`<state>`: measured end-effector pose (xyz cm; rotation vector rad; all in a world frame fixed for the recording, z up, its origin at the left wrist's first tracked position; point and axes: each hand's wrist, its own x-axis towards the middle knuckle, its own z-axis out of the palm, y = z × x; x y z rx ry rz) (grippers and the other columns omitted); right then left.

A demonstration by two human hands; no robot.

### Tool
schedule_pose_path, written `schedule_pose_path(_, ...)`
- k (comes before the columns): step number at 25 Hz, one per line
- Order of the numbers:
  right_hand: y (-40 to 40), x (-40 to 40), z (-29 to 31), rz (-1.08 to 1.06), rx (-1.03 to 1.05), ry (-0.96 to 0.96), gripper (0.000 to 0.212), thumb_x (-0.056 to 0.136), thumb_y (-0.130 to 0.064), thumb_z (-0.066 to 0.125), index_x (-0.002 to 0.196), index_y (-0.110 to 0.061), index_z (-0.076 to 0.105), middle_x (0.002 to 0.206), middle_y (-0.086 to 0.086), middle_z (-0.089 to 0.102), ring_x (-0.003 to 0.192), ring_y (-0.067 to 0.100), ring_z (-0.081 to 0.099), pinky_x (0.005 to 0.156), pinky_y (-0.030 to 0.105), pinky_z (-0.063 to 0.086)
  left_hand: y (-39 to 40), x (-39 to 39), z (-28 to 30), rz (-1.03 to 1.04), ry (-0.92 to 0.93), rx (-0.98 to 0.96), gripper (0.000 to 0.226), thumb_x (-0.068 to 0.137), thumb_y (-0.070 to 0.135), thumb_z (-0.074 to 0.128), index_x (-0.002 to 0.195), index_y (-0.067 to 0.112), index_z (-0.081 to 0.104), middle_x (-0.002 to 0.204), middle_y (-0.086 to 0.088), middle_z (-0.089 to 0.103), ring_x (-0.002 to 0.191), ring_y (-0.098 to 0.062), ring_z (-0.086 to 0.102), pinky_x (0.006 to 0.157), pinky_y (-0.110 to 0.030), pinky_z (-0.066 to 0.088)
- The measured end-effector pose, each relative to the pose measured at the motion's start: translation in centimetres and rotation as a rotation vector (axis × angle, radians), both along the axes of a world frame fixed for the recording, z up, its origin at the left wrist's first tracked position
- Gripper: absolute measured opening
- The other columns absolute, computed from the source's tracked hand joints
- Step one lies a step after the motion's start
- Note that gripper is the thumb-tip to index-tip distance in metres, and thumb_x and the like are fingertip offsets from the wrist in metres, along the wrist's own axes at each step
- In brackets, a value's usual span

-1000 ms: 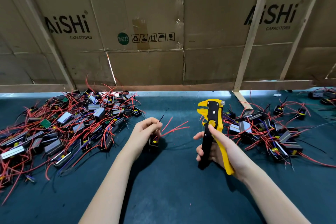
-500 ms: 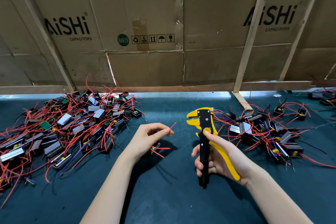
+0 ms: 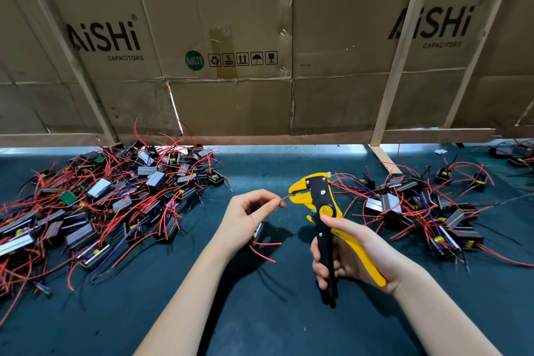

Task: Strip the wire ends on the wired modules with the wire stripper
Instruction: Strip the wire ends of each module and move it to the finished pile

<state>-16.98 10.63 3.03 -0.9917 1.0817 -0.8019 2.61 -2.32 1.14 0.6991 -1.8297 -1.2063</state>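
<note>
Flanking module piles [image 3: 115,199], cardboard [image 3: 231,37] behind

Yellow-and-black plastic wire stripper [image 3: 320,205]; thin red insulated wire [image 3: 284,197]; dark teal bench [image 3: 260,312]; brown cardboard wall [image 3: 231,37] printed black, with a green round sticker [image 3: 194,60].

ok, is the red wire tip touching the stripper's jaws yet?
Touching. In the head view the red wire pinched by the left hand runs to the wire stripper head, its tip meeting the yellow jaws, no visible gap.
</note>
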Motion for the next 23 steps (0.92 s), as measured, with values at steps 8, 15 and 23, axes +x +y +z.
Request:
schedule_pose_path(8,0.0,0.2,-0.1,-0.007,0.009,0.001,0.060,0.086,-0.066,0.048,0.071,-0.008,0.057,0.064,0.015,0.053,0.061,0.031,0.057,0.064,0.033,0.049,-0.2,0.2,-0.2,-0.028,-0.008,0.028,0.017,0.094,0.016,0.062,0.082,0.018,0.074,0.089,-0.011,0.073,0.075,-0.013,0.050,0.067,-0.020,0.039)
schedule_pose_path(15,-0.4,0.8,0.1,-0.291,0.034,0.046,0.065,0.079,-0.074,0.047,0.055,-0.013,0.041,0.046,0.004,0.030,0.038,0.020,0.031,0.040,0.024,0.033,-0.6,0.8,-0.4,-0.040,-0.097,0.019,0.016,0.095,0.012,0.061,0.086,0.010,0.074,0.077,0.013,0.072,0.066,0.006,0.054,0.066,-0.008,0.039)
schedule_pose_path(23,-0.5,0.3,-0.7,-0.263,0.041,-0.138,0.061,0.076,-0.066,0.055,0.076,-0.005,0.059,0.075,0.020,0.057,0.071,0.036,0.062,0.067,0.035,0.053,-1.5,2.9,-0.2,-0.104,-0.130,0.223,0.050,0.075,-0.005,0.078,0.118,0.009,0.057,0.114,-0.009,0.064,0.086,-0.018,0.065,0.082,-0.025,0.054)
